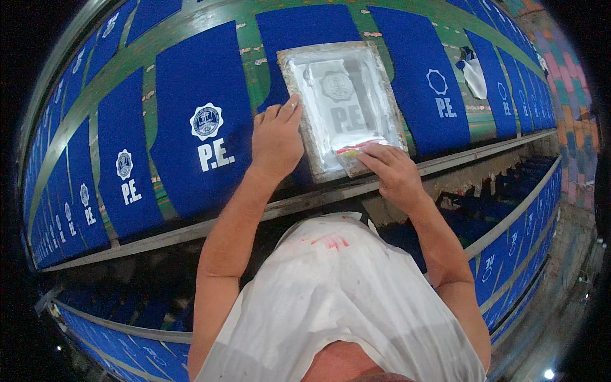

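Observation:
A framed printing screen (344,105), coated in white ink, lies on a blue fabric piece on the long green table (248,48). My left hand (277,137) presses flat on the screen's left edge, fingers together. My right hand (389,167) grips a squeegee (356,153) at the screen's near right corner; its blade is smeared with white ink. To the left lies a printed blue fabric piece (200,121) with a white emblem and letters.
Rows of blue fabric pieces (439,76) cover the table both ways, several with white prints. A white rag (474,76) lies at the far right. A lower shelf (509,248) holds more blue pieces. A tiled floor (566,95) shows at right.

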A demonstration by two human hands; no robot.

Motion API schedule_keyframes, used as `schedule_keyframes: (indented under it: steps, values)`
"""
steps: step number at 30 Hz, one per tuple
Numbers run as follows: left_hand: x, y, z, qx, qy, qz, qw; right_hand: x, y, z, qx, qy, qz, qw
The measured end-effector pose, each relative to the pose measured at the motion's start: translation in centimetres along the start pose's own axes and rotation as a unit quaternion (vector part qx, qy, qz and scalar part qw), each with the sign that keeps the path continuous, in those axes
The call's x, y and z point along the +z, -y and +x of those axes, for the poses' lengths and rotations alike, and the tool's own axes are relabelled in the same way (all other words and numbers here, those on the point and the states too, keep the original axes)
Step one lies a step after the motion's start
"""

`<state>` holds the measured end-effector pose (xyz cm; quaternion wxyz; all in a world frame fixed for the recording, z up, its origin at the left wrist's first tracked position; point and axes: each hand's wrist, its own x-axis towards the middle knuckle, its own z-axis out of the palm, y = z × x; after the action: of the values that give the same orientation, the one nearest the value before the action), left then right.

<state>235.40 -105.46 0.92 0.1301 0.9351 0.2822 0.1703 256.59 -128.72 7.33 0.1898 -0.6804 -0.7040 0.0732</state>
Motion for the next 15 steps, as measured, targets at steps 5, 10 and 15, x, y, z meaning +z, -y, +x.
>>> schedule_keyframes:
  steps: [5, 10, 15]
  values:
    - [-0.1, 0.1, 0.6, -0.013, 0.049, 0.002, 0.999, 2.2, -2.8, 2.9, -0.027, -0.045, -0.019, 0.998]
    - [-0.4, -0.5, 0.6, -0.033, 0.061, -0.028, 0.997, 2.6, -6.5, 8.6, -0.056, -0.054, -0.023, 0.997]
    - [-0.3, -0.8, 0.8, -0.055, 0.037, -0.047, 0.997, 2.9, -9.4, 14.3, -0.07, -0.049, -0.022, 0.996]
